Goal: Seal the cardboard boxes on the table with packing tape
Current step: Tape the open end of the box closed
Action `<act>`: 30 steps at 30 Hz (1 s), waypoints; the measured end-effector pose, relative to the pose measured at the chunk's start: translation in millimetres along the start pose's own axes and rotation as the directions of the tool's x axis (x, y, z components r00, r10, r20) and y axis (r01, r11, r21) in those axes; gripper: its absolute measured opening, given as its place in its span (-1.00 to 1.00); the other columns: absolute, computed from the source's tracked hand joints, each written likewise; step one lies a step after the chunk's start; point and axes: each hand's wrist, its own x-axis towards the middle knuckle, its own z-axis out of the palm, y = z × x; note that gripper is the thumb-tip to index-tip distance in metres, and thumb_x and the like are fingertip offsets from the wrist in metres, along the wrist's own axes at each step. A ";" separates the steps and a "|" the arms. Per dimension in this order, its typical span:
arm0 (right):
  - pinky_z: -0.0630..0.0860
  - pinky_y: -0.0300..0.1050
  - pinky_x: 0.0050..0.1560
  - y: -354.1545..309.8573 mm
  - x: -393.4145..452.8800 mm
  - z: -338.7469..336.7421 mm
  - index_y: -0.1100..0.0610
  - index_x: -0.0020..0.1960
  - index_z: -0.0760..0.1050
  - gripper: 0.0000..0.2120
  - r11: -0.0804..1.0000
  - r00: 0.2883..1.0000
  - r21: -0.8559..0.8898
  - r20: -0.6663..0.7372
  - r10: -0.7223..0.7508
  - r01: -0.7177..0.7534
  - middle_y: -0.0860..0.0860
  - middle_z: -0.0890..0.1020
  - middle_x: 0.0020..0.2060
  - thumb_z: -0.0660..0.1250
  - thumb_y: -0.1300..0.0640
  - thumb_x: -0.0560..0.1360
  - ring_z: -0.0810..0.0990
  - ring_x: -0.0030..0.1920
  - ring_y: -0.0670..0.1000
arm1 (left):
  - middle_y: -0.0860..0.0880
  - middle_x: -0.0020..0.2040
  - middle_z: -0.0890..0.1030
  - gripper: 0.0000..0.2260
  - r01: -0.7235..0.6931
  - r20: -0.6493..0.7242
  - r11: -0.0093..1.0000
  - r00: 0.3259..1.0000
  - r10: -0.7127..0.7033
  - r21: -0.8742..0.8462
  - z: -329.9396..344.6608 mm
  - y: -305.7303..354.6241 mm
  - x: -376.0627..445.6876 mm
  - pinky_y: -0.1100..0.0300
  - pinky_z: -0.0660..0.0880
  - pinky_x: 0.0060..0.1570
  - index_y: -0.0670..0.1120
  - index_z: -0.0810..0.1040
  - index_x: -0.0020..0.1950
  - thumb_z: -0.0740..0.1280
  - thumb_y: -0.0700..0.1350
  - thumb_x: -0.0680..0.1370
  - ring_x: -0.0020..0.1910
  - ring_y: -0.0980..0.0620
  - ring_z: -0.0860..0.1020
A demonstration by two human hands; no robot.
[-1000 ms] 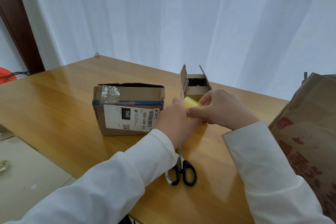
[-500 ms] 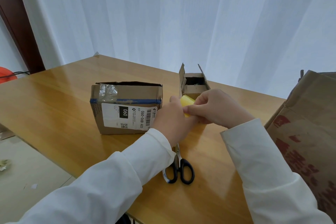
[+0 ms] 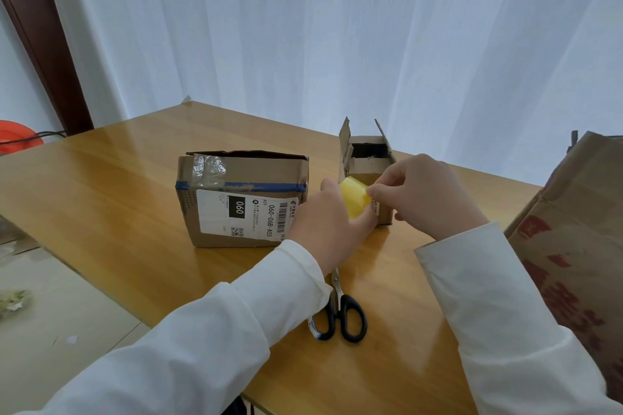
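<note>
The left hand [image 3: 328,222] grips the yellow tape roll [image 3: 354,200]; the right hand [image 3: 428,193] pinches its edge. The roll looks light and stiff, the tape thin and sticky, so hold the rim.

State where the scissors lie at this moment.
In the head view, the black-handled scissors lie on the wooden table near its front edge, partly under the left hand's wrist.

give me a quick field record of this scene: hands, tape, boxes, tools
left hand: grips yellow packing tape roll
right hand: pinches the roll's edge
labelled brown cardboard box: top unsealed, left of the hands
small brown cardboard box: flaps up, open, behind the roll
black-handled scissors: lying on wooden table, untouched
</note>
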 end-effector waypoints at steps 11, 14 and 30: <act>0.34 -0.30 -0.27 6.2 5.5 3.8 0.05 -0.20 0.49 -0.83 0.981 0.982 -0.096 0.107 -0.156 0.166 -0.06 0.56 -0.30 0.20 0.13 0.54 0.52 -0.23 -0.03 | -0.05 0.36 0.22 -0.27 -0.208 -0.023 0.968 0.977 0.213 0.141 -0.4 -2.7 -14.4 0.22 0.15 0.29 -0.14 0.07 0.48 0.12 0.31 0.49 0.35 0.00 0.19; 0.35 -0.25 -0.27 10.1 7.7 0.7 -0.07 -0.28 0.37 -0.77 0.977 0.966 -0.022 0.153 -0.207 0.213 -0.12 0.51 -0.33 0.22 0.11 0.54 0.47 -0.28 -0.08 | -0.07 0.44 0.28 -0.32 -0.431 -0.038 0.886 0.896 0.443 0.173 -18.7 5.5 -8.8 0.31 -0.03 0.36 -0.16 0.20 0.49 0.00 0.27 0.53 0.45 0.03 0.13; 0.33 -0.18 -0.29 18.4 8.2 -5.3 -0.11 -0.27 0.36 -0.75 0.955 0.945 -0.064 0.180 -0.274 0.289 -0.12 0.51 -0.32 0.19 0.08 0.58 0.43 -0.29 -0.14 | 0.13 -0.20 0.55 -0.95 -0.270 0.107 0.948 0.951 0.290 -0.168 -30.9 3.8 18.5 0.42 0.42 -0.16 0.02 0.56 -0.11 0.38 -0.04 0.51 -0.17 0.18 0.50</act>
